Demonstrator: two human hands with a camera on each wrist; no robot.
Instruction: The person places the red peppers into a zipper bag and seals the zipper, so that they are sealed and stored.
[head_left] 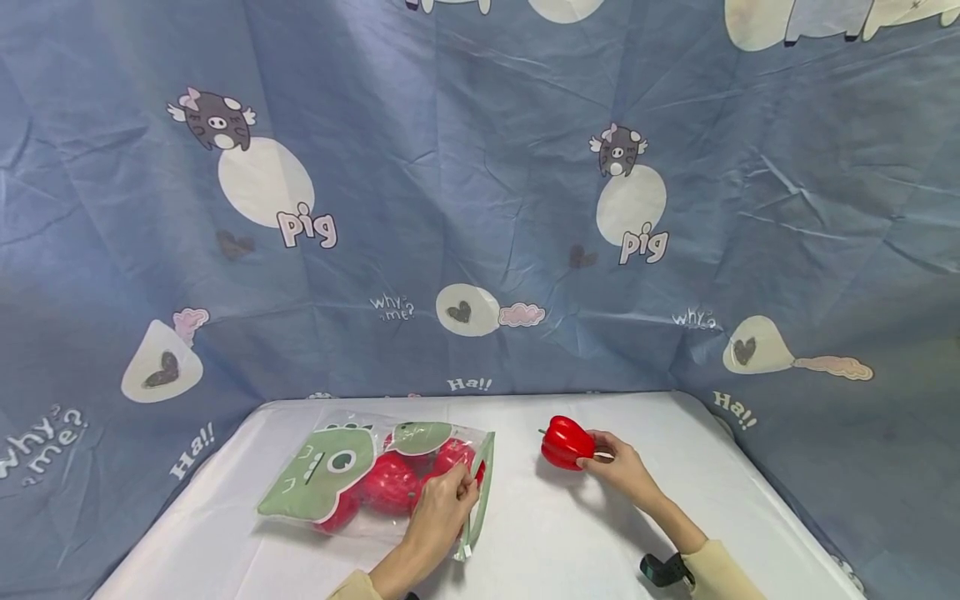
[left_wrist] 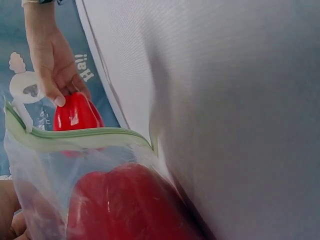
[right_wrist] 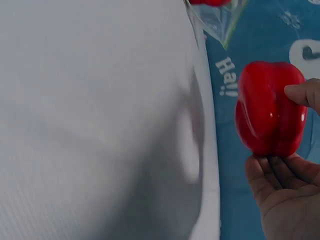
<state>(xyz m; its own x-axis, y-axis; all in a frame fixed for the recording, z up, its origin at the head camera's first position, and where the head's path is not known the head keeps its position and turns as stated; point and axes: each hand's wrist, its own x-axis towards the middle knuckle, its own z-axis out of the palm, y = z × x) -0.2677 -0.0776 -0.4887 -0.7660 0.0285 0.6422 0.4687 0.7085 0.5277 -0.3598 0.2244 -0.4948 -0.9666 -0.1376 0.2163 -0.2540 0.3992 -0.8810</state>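
My right hand (head_left: 624,473) holds a shiny red bell pepper (head_left: 566,442) by its base, its short green stem pointing left. In the right wrist view the thumb presses one side of this bell pepper (right_wrist: 270,112) and the fingers support the other. My left hand (head_left: 438,510) pinches the clear zip bag (head_left: 303,483) near its green-edged mouth. Several red bell peppers (head_left: 390,485) lie inside the bag, partly covered by its printed green dinosaur face. In the left wrist view the green zip strip (left_wrist: 90,133) crosses in front of the right hand's pepper.
A white cloth covers the table (head_left: 517,533) under the bag. Behind it hangs a blue curtain (head_left: 375,192) printed with pigs and words. A dark band (head_left: 666,571) sits at the right wrist, by a pale yellow sleeve (head_left: 720,571).
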